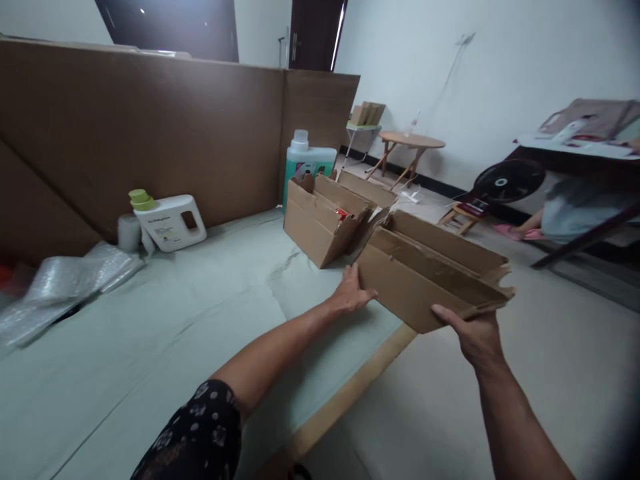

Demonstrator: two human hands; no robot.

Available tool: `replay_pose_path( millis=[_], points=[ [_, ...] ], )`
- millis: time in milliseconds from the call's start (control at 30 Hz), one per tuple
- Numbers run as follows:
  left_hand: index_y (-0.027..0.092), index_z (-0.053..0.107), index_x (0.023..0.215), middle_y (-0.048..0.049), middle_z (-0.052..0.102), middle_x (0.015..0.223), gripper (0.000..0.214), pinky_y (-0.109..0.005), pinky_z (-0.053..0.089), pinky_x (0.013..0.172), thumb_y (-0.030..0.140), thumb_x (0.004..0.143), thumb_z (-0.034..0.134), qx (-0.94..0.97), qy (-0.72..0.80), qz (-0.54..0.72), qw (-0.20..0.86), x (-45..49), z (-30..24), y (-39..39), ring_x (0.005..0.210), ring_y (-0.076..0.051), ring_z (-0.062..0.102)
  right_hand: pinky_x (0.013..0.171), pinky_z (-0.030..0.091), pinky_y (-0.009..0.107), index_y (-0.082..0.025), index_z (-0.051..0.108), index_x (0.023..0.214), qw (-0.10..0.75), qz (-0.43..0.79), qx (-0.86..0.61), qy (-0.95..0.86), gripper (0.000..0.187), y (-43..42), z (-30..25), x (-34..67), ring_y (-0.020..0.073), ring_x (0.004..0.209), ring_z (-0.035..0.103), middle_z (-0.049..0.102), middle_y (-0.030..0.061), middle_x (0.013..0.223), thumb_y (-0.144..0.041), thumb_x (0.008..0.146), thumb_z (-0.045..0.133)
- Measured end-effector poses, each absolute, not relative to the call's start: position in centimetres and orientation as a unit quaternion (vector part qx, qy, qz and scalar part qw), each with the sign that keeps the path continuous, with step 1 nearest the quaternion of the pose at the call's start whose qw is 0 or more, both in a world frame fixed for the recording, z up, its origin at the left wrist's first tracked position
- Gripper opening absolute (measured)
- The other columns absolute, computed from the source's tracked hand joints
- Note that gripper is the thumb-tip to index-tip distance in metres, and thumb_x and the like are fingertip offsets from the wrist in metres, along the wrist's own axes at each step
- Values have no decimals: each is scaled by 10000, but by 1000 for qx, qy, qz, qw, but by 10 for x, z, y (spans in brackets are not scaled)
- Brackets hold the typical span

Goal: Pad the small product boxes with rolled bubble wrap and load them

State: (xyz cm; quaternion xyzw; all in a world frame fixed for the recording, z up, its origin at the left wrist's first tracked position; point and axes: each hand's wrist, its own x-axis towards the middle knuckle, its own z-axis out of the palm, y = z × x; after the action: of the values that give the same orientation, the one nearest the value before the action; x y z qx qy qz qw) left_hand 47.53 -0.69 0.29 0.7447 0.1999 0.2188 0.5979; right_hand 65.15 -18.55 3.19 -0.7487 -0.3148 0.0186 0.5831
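An open-topped cardboard box (400,287) with torn edges is held between my two hands at the table's right edge, its right part jutting past that edge. My left hand (351,292) grips its left end, thumb low on the front face. At the right end, my right hand (477,333) has its thumb on the front, and the other fingers are mostly hidden beneath. Just behind stands a second open cardboard box (313,223) with something small and red at its rim. The two boxes are close together; I cannot tell whether they touch.
A green liquid bottle (311,159) stands behind the boxes. Left are a white jug (175,223) and bubble wrap (65,280) before a tall cardboard panel (150,133). Beyond the table (220,333) are a round table (413,140), a fan (507,183) and a seated person's leg (533,223).
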Motion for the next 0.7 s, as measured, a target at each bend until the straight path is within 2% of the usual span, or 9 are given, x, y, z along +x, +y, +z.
replay_pose_path(
  millis=[100, 267, 400, 500, 600, 700],
  points=[
    [19, 193, 1584, -271, 164, 1672, 1111, -525, 170, 1265, 306, 670, 756, 755, 195, 170, 603, 511, -4, -2, 1565, -410, 126, 968, 494, 482, -244, 566, 1102, 601, -11, -733, -320, 704, -174, 30, 668, 318, 1115, 636, 664, 144, 1179, -371, 497, 902],
    [106, 199, 1610, -208, 59, 1709, 1125, -535, 89, 1278, 328, 657, 756, 766, 189, 137, 599, 526, -20, 3, 1588, -366, 39, 940, 503, 435, -252, 554, 1058, 604, -18, -724, -334, 653, -165, 20, 690, 302, 1138, 627, 660, 147, 1200, -346, 512, 901],
    [119, 197, 1611, -207, 85, 1706, 1088, -538, 119, 1274, 289, 688, 748, 770, 196, 137, 591, 533, -26, 11, 1587, -359, 66, 940, 493, 431, -246, 525, 1080, 614, -10, -719, -324, 699, -160, 19, 694, 291, 1128, 614, 641, 151, 1217, -336, 493, 894],
    [50, 207, 1594, -246, 127, 1691, 1036, -501, 184, 1265, 277, 735, 739, 774, 207, 139, 582, 537, -27, 13, 1573, -386, 121, 946, 482, 438, -249, 489, 1129, 608, -8, -727, -317, 746, -156, 22, 690, 281, 1129, 600, 614, 159, 1264, -333, 502, 884],
    [4, 242, 1570, -265, 232, 1660, 947, -480, 278, 1232, 273, 788, 703, 783, 203, 137, 572, 533, -26, 10, 1531, -417, 250, 927, 489, 447, -243, 483, 1148, 599, -1, -738, -311, 760, -153, 25, 687, 281, 1112, 594, 599, 166, 1272, -362, 512, 881],
    [23, 311, 1551, -271, 283, 1640, 931, -512, 297, 1230, 253, 756, 738, 801, 178, 138, 555, 514, -24, -1, 1517, -421, 294, 880, 513, 450, -230, 497, 1156, 580, 3, -754, -308, 758, -152, 26, 685, 286, 1061, 612, 607, 159, 1230, -393, 526, 888]
  ],
)
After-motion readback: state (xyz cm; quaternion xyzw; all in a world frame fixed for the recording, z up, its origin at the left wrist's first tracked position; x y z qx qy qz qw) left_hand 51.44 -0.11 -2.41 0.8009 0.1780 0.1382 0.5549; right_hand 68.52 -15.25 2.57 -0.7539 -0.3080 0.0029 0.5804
